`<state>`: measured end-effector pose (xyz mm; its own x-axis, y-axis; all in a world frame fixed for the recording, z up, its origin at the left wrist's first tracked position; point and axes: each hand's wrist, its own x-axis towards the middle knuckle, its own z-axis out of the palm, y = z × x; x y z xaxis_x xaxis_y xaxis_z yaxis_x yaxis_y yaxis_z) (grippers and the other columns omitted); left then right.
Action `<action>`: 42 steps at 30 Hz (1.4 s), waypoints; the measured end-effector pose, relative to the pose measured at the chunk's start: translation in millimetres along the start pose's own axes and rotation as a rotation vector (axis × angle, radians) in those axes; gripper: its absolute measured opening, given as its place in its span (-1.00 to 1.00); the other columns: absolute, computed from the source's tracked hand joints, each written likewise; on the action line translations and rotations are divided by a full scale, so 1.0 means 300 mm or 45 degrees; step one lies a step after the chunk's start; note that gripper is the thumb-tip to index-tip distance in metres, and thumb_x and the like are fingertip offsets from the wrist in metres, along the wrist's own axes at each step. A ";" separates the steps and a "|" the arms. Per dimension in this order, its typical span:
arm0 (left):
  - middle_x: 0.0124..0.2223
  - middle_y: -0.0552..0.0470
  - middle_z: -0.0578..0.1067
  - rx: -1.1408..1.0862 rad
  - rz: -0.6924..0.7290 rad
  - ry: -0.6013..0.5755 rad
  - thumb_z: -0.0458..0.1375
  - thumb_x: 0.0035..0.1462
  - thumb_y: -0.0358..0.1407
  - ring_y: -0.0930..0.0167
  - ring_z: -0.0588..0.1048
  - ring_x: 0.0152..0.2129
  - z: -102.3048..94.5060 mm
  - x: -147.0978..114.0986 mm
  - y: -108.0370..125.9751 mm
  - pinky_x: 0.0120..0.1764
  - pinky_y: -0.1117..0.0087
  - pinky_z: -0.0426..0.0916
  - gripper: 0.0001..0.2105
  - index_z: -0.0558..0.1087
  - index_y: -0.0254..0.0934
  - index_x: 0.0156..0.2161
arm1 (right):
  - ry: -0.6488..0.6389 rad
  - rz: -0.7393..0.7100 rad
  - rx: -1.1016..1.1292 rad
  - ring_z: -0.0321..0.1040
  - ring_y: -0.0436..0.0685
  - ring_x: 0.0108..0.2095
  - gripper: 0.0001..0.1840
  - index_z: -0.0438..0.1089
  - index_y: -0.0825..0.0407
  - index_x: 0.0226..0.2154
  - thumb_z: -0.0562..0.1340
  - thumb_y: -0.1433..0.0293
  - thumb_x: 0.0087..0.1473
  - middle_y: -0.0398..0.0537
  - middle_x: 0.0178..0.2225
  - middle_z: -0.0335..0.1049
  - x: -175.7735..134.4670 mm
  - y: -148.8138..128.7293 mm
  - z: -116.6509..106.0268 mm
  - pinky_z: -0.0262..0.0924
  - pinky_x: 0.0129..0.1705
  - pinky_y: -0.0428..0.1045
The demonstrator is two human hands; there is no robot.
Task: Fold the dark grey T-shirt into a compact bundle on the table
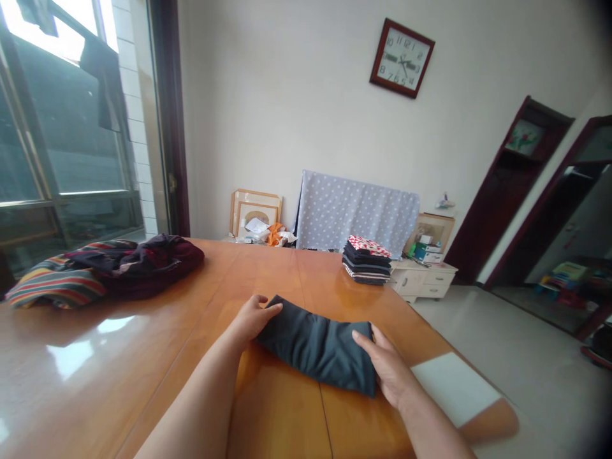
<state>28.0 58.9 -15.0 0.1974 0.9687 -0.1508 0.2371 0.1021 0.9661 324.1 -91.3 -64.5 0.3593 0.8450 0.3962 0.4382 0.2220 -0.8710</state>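
Observation:
A dark grey-blue folded garment (pixel 318 344) stretches between my two hands, low over the wooden table. Its exact kind does not show. My left hand (pixel 255 319) grips the left end, thumb on top and fingers behind the cloth. At the right end, my right hand (pixel 385 363) pinches the edge with the thumb in front and the other fingers hidden behind. Farther off, near the table's far right edge, stands a neat stack of folded clothes (pixel 367 261) with a red-and-white patterned piece on top.
On the left of the table (pixel 191 370) lies a loose heap of dark and striped clothes (pixel 129 268). A white sheet (pixel 456 387) lies by the right edge. Beyond the table are a polka-dot cloth (pixel 356 210) and a white cabinet (pixel 425 280).

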 end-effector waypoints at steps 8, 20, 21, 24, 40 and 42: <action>-0.28 -0.02 0.58 0.231 0.002 -0.103 0.24 -0.10 -0.30 0.26 0.58 -0.41 -0.005 0.015 -0.036 -0.47 0.39 0.35 -0.53 0.32 -0.20 -0.01 | 0.190 0.264 -0.286 0.26 0.27 0.22 -0.16 0.07 -0.01 0.35 0.22 0.28 0.02 0.16 0.25 0.27 0.038 0.057 -0.015 0.15 0.23 0.21; -0.18 -0.05 0.60 0.689 0.206 0.160 0.22 0.03 -0.19 0.24 0.55 -0.27 0.013 0.074 -0.081 -0.35 0.37 0.26 -0.65 0.40 -0.14 -0.03 | 0.130 -0.188 -0.715 0.21 0.34 0.24 -0.40 0.25 0.00 0.26 0.11 0.19 0.21 0.15 0.22 0.28 0.047 -0.086 0.019 0.14 0.25 0.27; -0.19 -0.04 0.61 0.687 0.233 0.162 0.21 0.04 -0.23 0.25 0.55 -0.26 0.017 0.076 -0.081 -0.34 0.38 0.26 -0.66 0.40 -0.14 -0.03 | 0.074 -0.235 -0.707 0.22 0.31 0.24 -0.45 0.30 0.01 0.23 0.08 0.20 0.24 0.14 0.21 0.31 0.056 -0.109 0.043 0.13 0.27 0.24; -0.17 -0.01 0.60 0.660 0.327 0.173 0.18 0.08 -0.27 0.28 0.55 -0.25 0.028 0.083 -0.084 -0.31 0.38 0.27 -0.69 0.40 -0.13 -0.03 | -0.093 -0.347 -0.701 0.17 0.25 0.28 -0.46 0.33 0.07 0.21 -0.01 0.22 0.31 0.15 0.22 0.31 0.076 -0.167 0.124 0.08 0.31 0.18; -0.03 -0.07 0.59 0.726 0.618 0.456 0.00 0.30 -0.12 0.25 0.53 -0.09 0.046 -0.016 0.011 -0.10 0.33 0.36 -0.71 0.46 -0.18 -0.02 | -0.681 -0.019 -1.043 -0.36 0.22 0.45 -0.25 -0.04 0.08 0.41 -0.13 0.02 0.33 0.03 0.45 -0.28 0.056 -0.124 0.243 -0.41 0.41 0.23; 0.01 -0.05 0.58 0.770 0.781 0.330 -0.04 0.34 -0.14 0.27 0.52 -0.05 0.081 -0.055 0.023 -0.05 0.32 0.37 -0.68 0.46 -0.17 0.03 | -0.718 0.022 -1.076 -0.41 0.20 0.45 -0.24 -0.07 0.10 0.41 -0.15 0.02 0.34 0.03 0.45 -0.32 0.059 -0.137 0.245 -0.45 0.42 0.22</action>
<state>49.4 38.3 -10.9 0.2504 0.8418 0.4782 0.6353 -0.5156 0.5749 251.8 -49.6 -43.0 0.0258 0.9997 0.0000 0.9542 -0.0246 -0.2983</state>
